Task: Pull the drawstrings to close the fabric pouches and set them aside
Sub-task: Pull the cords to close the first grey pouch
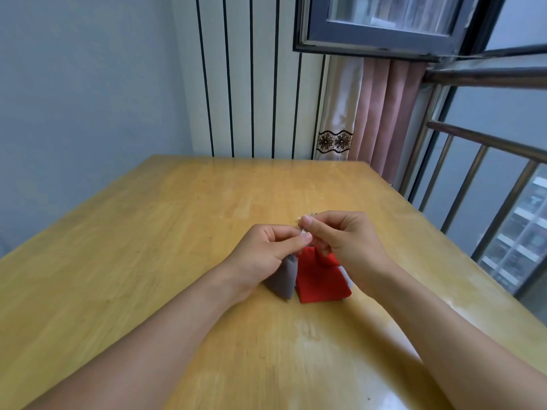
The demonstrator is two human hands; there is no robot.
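The red pouch (pixel 321 279) is gathered at its neck, its drawstrings (pixel 305 229) pinched by the left hand (pixel 266 253) and right hand (pixel 343 235), while closing of the grey pouch (pixel 282 276) on the tabletop (pixel 148 261) seemingly remains.

Both hands, left (pixel 268 251) and right (pixel 343 241), pinch drawstrings above a red pouch (pixel 321 281) on the table (pixel 177 232).

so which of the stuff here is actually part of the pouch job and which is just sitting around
Part of the job:
- red pouch, held up by its drawstring
- grey pouch beside it, under the left hand
- second grey pouch, only an edge showing behind the red one
- right hand, pinching the drawstring too

Just there:
- wooden table
- curtain
- window
- railing
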